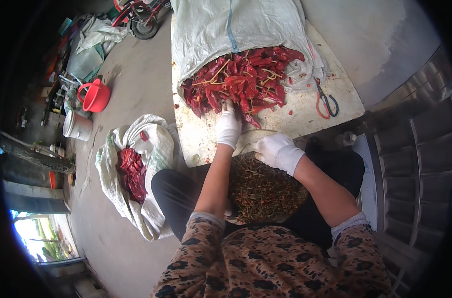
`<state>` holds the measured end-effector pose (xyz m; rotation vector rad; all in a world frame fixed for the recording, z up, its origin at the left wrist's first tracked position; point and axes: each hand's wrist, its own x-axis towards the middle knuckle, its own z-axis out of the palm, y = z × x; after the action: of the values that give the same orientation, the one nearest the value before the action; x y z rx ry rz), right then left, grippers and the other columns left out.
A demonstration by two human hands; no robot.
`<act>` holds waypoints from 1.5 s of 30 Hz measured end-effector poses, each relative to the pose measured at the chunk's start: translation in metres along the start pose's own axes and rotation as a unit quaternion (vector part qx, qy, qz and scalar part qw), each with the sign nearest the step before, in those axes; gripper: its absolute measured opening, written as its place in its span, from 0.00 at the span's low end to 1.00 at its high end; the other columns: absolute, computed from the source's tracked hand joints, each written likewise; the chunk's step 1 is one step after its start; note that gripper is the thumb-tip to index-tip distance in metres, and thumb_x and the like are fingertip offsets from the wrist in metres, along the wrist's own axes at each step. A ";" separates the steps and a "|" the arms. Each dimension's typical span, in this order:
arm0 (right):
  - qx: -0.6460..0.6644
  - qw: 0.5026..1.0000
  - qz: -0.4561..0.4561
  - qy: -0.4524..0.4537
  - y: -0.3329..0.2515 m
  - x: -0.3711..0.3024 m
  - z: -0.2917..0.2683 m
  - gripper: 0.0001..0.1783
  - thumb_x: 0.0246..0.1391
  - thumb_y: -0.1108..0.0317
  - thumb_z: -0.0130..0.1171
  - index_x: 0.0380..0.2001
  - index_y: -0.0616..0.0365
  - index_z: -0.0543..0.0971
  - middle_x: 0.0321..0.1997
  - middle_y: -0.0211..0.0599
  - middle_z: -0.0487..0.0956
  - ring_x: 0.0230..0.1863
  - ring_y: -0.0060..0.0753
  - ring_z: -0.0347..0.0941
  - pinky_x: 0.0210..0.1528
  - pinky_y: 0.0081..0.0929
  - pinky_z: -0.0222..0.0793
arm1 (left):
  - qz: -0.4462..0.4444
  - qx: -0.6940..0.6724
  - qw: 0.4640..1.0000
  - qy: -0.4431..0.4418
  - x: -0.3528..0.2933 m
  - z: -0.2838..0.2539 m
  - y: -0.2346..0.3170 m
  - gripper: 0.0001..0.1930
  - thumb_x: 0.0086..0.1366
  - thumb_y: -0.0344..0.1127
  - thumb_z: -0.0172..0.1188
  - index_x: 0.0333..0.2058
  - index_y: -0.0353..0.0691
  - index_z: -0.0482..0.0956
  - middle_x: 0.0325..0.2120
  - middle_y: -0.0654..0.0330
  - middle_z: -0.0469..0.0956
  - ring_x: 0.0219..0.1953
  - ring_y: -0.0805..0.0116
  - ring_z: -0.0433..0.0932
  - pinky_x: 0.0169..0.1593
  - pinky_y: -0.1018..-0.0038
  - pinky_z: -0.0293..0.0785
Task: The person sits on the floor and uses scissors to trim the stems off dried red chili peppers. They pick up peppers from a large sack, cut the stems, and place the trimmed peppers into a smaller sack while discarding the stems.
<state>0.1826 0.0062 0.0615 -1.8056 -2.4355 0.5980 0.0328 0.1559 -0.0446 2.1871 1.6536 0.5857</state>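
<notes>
A heap of dried red chili peppers [241, 79], some with pale stems, spills from the mouth of a white woven sack [201, 35] onto a pale board [345, 94]. My left hand [228, 128], in a white glove, reaches to the heap's near edge, its fingers stretched out and touching the peppers. Beside it, closer to me, my gloved right hand [278, 151] is closed above the board's near edge; what its fingers hold, if anything, is hidden. Below my right hand, between my legs, lies a pile of chili stems and bits [265, 193].
Scissors [327, 102] with red and dark handles lie on the board's right side. An open white sack [109, 164] of red chili peppers [131, 174] stands on the floor to my left. Farther left are a red bucket [97, 97] and a white bucket [78, 126]. A red wheeled vehicle [144, 22] stands behind.
</notes>
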 end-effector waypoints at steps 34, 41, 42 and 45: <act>0.205 0.928 -0.040 0.310 -0.021 0.004 -0.019 0.10 0.64 0.58 0.63 0.34 0.51 0.84 0.35 0.38 0.84 0.32 0.45 0.83 0.31 0.39 0.78 | 0.076 -0.252 0.959 -0.101 -0.123 -0.117 0.044 0.13 0.69 0.42 0.68 0.35 0.36 0.81 0.24 0.52 0.79 0.29 0.63 0.81 0.36 0.67 0.74; 0.823 0.549 0.134 0.057 -0.023 -0.007 -0.004 0.14 0.75 0.56 0.53 0.44 0.51 0.84 0.29 0.19 0.78 0.22 0.14 0.67 0.20 0.20 0.63 | 0.361 0.020 0.932 -0.037 -0.112 -0.144 0.059 0.12 0.66 0.41 0.67 0.29 0.41 0.80 0.20 0.53 0.75 0.23 0.56 0.78 0.29 0.62 0.73; 0.834 0.520 0.176 0.053 -0.023 -0.009 -0.008 0.14 0.75 0.56 0.53 0.46 0.51 0.83 0.29 0.20 0.78 0.20 0.14 0.65 0.19 0.19 0.60 | 0.348 0.023 0.935 -0.056 -0.117 -0.143 0.063 0.10 0.65 0.41 0.67 0.28 0.44 0.80 0.19 0.54 0.75 0.24 0.56 0.80 0.30 0.62 0.74; 0.841 0.478 0.218 0.126 -0.013 -0.006 -0.030 0.17 0.74 0.52 0.54 0.50 0.52 0.81 0.25 0.22 0.77 0.16 0.13 0.61 0.15 0.20 0.55 | 0.491 -0.009 0.864 -0.112 -0.150 -0.124 0.080 0.05 0.64 0.40 0.65 0.37 0.51 0.83 0.30 0.67 0.81 0.32 0.64 0.81 0.37 0.64 0.77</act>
<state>0.1809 0.0063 0.0946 -1.0699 -0.1969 1.6202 -0.0005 -0.0079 0.0832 2.8435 0.3050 0.5253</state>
